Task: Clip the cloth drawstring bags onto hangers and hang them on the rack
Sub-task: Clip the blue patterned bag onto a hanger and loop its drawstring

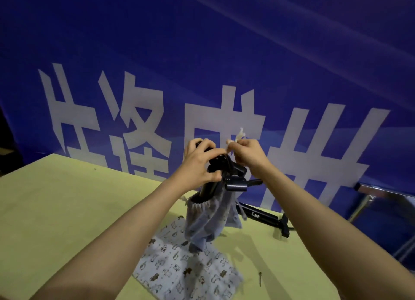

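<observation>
My left hand (201, 162) grips a black clip hanger (233, 176) held up above the table. A grey-blue drawstring bag (208, 218) dangles from the hanger, its gathered mouth just below my left hand. My right hand (249, 153) pinches the bag's pale drawstring end (240, 134), which sticks up beside the hanger top. A second drawstring bag (179, 268), light with small animal prints, lies flat on the yellow-green table (56, 209) under the hanging bag. No rack is in view.
Another black hanger (267, 218) lies on the table behind the bags, near the right edge. A small metal pin (260, 278) lies near the front right. A blue banner (202, 63) with white characters stands behind the table. Metal chair legs (363, 205) show at the right.
</observation>
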### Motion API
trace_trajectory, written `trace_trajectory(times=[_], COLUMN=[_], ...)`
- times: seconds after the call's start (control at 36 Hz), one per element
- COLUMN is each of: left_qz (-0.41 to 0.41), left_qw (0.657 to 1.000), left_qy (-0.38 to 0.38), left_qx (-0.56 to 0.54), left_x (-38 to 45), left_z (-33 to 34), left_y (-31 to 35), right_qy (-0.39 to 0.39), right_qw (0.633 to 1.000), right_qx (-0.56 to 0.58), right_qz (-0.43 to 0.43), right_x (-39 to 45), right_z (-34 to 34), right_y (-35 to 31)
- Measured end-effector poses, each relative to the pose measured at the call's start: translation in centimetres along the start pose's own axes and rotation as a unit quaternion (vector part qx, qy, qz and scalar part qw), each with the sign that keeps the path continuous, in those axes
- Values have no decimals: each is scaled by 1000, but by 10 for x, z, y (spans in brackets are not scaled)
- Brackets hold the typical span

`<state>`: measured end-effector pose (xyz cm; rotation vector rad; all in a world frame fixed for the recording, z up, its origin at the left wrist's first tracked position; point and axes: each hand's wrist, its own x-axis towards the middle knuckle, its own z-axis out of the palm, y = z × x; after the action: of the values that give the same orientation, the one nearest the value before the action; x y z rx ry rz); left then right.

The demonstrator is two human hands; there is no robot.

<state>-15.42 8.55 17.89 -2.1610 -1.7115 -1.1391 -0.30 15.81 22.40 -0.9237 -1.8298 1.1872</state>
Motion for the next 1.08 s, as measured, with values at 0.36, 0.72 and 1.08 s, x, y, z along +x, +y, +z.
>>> trace_trajectory(times=[0.36,0.72,1.08], left_qz=[-15,-44,-232], left_qw=[1000,979,948], left_qy=[12,-191,-114], left_qx=[5,58,184], left_x=[-7,-26,1], left_z=[10,25,40], left_y=[2,25,66], right_qy=[-36,119,106], right_qw=[985,975,842], right_qx=[170,-115,-425], right_qz=[1,-146,-316], right_x=[0,-16,-41], right_z=[-18,-10,-14], right_y=[-10,-8,-21])
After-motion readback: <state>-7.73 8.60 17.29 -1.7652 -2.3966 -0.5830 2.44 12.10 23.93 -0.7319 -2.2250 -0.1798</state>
